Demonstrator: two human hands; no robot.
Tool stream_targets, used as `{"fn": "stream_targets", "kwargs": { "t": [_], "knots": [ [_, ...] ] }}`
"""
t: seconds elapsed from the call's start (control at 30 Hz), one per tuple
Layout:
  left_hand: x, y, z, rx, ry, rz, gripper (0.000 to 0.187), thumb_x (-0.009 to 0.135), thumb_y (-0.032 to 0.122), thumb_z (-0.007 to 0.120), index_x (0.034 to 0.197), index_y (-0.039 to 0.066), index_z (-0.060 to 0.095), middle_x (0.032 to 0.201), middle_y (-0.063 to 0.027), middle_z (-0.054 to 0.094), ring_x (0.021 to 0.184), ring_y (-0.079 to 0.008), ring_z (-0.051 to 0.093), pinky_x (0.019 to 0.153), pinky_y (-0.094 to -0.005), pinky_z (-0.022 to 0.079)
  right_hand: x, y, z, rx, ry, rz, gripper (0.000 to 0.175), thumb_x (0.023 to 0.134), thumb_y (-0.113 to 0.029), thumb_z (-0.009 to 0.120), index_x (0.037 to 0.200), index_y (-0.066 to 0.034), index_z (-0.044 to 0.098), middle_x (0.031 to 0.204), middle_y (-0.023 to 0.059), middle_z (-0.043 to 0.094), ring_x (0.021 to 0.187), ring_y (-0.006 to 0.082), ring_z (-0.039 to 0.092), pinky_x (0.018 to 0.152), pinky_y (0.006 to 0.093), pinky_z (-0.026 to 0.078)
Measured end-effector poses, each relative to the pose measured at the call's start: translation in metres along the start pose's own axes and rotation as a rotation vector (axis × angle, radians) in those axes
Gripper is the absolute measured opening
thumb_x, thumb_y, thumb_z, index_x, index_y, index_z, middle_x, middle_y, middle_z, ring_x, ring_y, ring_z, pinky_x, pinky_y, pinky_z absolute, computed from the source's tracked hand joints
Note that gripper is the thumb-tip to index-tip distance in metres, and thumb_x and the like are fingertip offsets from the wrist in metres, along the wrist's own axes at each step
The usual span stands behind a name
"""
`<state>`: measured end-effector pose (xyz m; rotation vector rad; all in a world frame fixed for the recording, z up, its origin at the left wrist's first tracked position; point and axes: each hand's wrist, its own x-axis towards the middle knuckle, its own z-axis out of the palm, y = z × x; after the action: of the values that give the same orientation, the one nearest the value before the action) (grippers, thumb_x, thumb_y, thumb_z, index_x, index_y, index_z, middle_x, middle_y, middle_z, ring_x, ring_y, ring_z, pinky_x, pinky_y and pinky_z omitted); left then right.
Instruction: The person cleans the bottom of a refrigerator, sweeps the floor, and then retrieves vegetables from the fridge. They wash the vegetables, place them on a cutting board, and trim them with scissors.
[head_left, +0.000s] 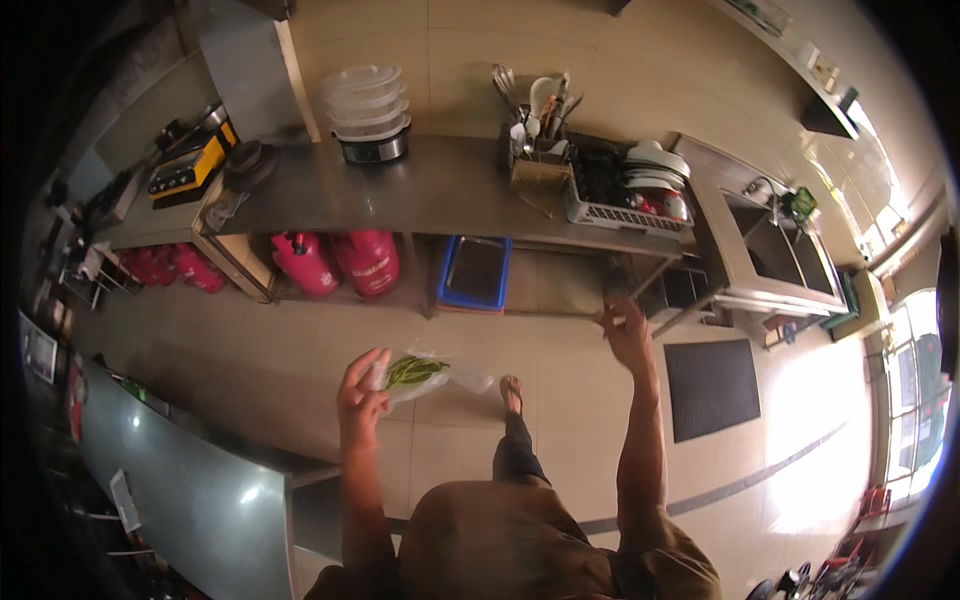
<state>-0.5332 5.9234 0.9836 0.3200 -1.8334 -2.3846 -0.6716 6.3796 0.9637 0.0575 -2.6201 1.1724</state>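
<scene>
My left hand (364, 394) grips a clear plastic bag (472, 375) by its near end, above the tiled floor. Slender green vegetables (414, 370), perhaps chillies or beans, lie inside it. Loose plastic trails off to the right. My right hand (628, 336) is raised apart from the bag, in front of the counter's right end. Its fingers are loosely bent and somewhat spread, slightly blurred, and I make out nothing held in them.
Ahead runs a steel counter (450, 187) bearing stacked lidded containers (367, 105), a utensil holder (536, 142) and a dish rack (630, 214). Pink gas cylinders (367, 262) and a blue-rimmed tray (475, 273) sit below. A sink (780, 240), floor mat (712, 390) and steel table (195, 480) flank me.
</scene>
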Motion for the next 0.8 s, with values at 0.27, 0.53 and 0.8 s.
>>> {"fn": "stream_targets", "kwargs": {
  "t": [0.27, 0.53, 0.8],
  "knots": [
    [0.156, -0.02, 0.03, -0.048, 0.373, -0.027, 0.065, 0.076, 0.007, 0.056, 0.141, 0.007, 0.057, 0.14, -0.0174, 0.064, 0.065, -0.0042, 0.046, 0.06, -0.0198, 0.04, 0.456, 0.206, 0.07, -0.772, 0.079, -0.377, 0.031, 0.101, -0.022, 0.061, 0.13, -0.014, 0.066, 0.125, 0.0135, 0.069, 0.106, 0.0327, 0.068, 0.088, 0.043, 0.055],
    [0.179, 0.045, 0.02, -0.03, 0.883, 0.011, 0.059, 0.079, -0.001, 0.051, 0.137, 0.009, 0.062, 0.131, -0.0128, 0.069, 0.078, -0.0064, 0.057, 0.067, -0.0233, 0.047, 0.624, 0.217, 0.202, -0.55, -0.033, 0.248, 0.086, 0.093, -0.072, 0.056, 0.111, 0.0105, 0.071, 0.11, 0.0281, 0.071, 0.106, 0.0454, 0.067, 0.092, 0.0553, 0.052],
    [0.215, 0.037, -0.066, -0.15, 1.1, 0.05, 0.062, 0.075, 0.003, 0.051, 0.136, 0.009, 0.062, 0.132, -0.0122, 0.069, 0.085, -0.0092, 0.062, 0.068, -0.0231, 0.05, 0.618, 0.186, 0.238, -0.644, 0.216, 0.139, 0.047, 0.097, -0.043, 0.059, 0.11, -0.0004, 0.073, 0.099, 0.0233, 0.075, 0.092, 0.037, 0.074, 0.079, 0.0481, 0.059]
  ]
}}
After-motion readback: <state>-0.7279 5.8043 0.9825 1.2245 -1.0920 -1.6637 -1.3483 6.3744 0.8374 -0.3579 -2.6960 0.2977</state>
